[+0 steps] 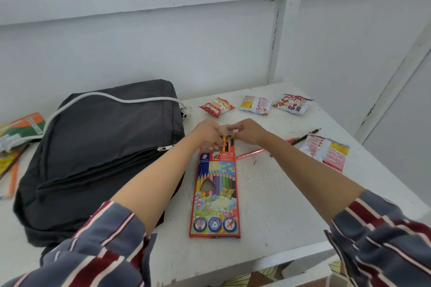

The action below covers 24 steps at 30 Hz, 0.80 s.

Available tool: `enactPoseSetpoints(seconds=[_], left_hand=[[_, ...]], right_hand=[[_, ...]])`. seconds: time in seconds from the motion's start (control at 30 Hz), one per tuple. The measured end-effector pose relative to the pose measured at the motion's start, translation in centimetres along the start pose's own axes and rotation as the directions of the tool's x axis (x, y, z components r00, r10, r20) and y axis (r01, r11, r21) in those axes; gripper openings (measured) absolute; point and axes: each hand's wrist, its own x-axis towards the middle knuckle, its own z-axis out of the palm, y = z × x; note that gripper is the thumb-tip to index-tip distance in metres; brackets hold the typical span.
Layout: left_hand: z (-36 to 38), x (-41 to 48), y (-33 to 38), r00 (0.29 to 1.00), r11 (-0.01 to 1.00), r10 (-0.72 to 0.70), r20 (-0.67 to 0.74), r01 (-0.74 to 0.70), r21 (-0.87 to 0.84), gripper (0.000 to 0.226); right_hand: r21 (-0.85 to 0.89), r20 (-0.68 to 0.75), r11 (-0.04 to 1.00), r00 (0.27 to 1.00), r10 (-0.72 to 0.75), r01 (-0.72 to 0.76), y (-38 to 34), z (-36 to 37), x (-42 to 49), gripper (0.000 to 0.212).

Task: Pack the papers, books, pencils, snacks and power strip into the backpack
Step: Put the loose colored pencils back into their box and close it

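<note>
A colourful pencil box (pixel 215 196) lies flat on the white table (pixel 279 205), its far end open with pencil ends (pixel 227 143) sticking out. My left hand (pixel 208 134) pinches the pencils at the box mouth. My right hand (pixel 247 131) holds the box's open flap from the other side. The dark grey backpack (pixel 102 154) lies flat to the left, zip closed, with the white power strip cable (pixel 112 98) draped over it. Loose pencils (pixel 250 153) lie to the right. Several snack packets (pixel 217 106) sit at the back and right.
Books and papers (pixel 22 127) with more pencils (pixel 14 170) lie left of the backpack. A white wall runs close behind the table. One snack packet (pixel 325 151) lies near the table's right edge.
</note>
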Motion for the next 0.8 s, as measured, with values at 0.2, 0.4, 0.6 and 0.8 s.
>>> enactPoseSetpoints(seconds=[0.2, 0.4, 0.6, 0.8], left_hand=[[-0.1, -0.4, 0.0, 0.993, 0.998, -0.022, 0.112, 0.015, 0.059, 0.026], [0.0, -0.1, -0.1, 0.999, 0.997, 0.004, 0.047, -0.007, 0.074, 0.015], [0.6, 0.3, 1.0, 0.982, 0.985, 0.166, -0.087, -0.16, 0.066, 0.017], [2.4, 0.4, 4.1, 0.961, 0.962, 0.269, -0.062, -0.265, 0.064, 0.02]], right_hand=[[0.063, -0.052, 0.998, 0.998, 0.026, -0.022, -0.2, 0.1, 0.5, 0.044], [0.123, -0.012, 0.992, 0.999, 0.04, -0.038, -0.3, 0.2, 0.5, 0.046], [0.198, -0.168, 0.98, 0.985, 0.04, -0.006, 0.3, -2.5, -1.0, 0.037], [0.264, -0.375, 0.943, 0.879, 0.293, -0.202, 3.5, -7.3, -3.3, 0.024]])
